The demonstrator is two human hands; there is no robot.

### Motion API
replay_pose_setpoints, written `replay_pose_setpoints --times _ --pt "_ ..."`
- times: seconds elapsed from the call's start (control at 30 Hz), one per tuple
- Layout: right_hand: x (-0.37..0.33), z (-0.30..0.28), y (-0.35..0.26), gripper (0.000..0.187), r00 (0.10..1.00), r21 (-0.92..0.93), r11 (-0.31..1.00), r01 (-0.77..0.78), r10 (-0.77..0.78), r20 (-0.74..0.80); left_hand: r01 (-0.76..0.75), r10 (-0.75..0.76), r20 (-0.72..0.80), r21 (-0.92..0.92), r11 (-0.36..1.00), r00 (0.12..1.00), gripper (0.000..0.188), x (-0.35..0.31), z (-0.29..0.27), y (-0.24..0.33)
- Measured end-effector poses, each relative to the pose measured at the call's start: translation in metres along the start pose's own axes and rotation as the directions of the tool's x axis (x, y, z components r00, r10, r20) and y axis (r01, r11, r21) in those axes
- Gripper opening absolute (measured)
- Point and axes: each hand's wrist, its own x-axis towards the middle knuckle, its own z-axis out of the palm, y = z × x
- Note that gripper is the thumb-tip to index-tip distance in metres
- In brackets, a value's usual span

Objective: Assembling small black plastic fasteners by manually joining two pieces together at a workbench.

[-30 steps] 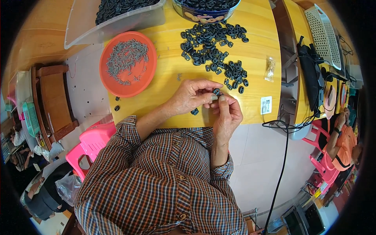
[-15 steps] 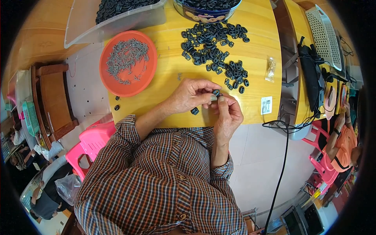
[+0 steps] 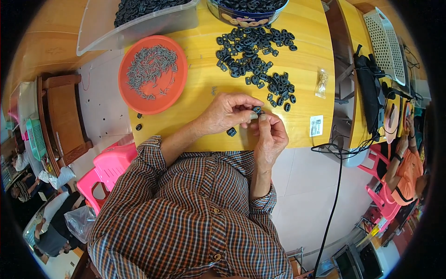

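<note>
Two-handed pinch, held close in

Via the head cam I had the L hand (image 3: 225,114) clamped on a small blk part (image 3: 257,109), thumb against fingertips; the R hand (image 3: 272,137) pinched it from the other side, prob bc something that tiny needed steadying from both ends. Couldn't tell if the R tips also held a pin, too small. Both hands were right in front of the torso, prob for an easy look down. Loose blk pieces (image 3: 253,65) lay spread on the yellow table (image 3: 304,65) just beyond, prob for quick reach, w/ the round tin (image 3: 244,20) past them and the clear bin (image 3: 179,24) far L, both heaped w/ blk bits. Orange dish (image 3: 183,63) sat to the L, its rim likely there to stop the grey pins (image 3: 149,65) rolling off; a few strays (image 3: 213,90) lay outside it. One lone blk piece (image 3: 232,132) was nr the table edge
</note>
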Motion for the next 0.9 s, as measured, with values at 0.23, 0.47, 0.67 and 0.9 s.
replay_pose_setpoints --times 0.23,0.47,0.67,0.9 --pt "0.0001 -0.0018 0.0021 0.011 1.0 -0.02 1.0 0.019 -0.019 -0.003 0.013 -0.013 0.005 0.028 1.0 1.0 0.026 0.0002 -0.0012 0.0013" --pt "-0.0005 -0.0033 0.0011 0.012 1.0 -0.022 0.999 0.029 -0.029 0.01 0.013 -0.019 0.056 0.105 0.994 0.998 0.028 0.0 -0.0052 0.0091" --pt "-0.0013 -0.0016 -0.0007 0.012 1.0 -0.061 0.998 0.015 -0.015 0.009 0.006 -0.01 0.04 0.116 0.993 0.999 0.028 -0.0002 -0.0064 0.0058" --pt "-0.0009 -0.0031 0.0005 0.013 1.0 -0.091 0.996 0.007 -0.005 0.021 0.03 -0.032 0.056 0.021 0.999 0.998 0.029 -0.0008 -0.0066 0.0019"
